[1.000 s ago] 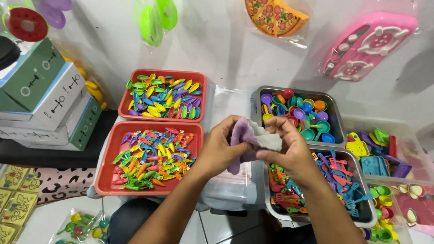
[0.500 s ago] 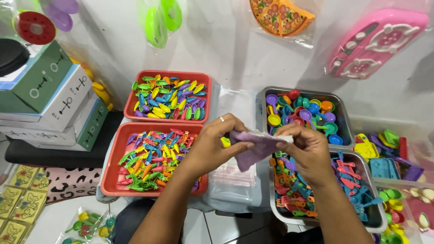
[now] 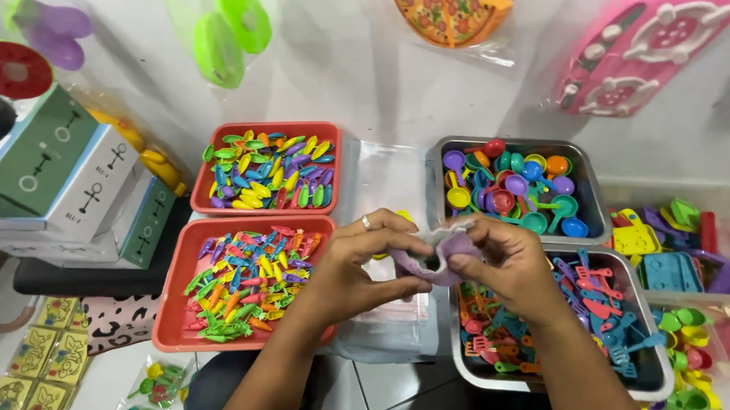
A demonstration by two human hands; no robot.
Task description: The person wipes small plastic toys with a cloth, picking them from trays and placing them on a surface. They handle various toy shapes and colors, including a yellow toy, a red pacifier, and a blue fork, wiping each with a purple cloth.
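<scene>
Over toy trays (image 3: 175,303), both hands (image 3: 428,264) largely hide a purple piece (image 3: 452,250).

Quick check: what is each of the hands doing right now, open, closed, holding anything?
Left hand: closed, pinching the small purple plastic toy piece in clear wrap.
Right hand: closed on the same piece, from the other side.

Glossy plastic toys (image 3: 263,171) — shiny metal tray (image 3: 588,206), red plastic tray (image 3: 177,318).

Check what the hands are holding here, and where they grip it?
Both hold one small purple toy piece in a clear bag: left hand pinches its left edge, right hand its right and top. Its exact kind cannot be told.
</scene>
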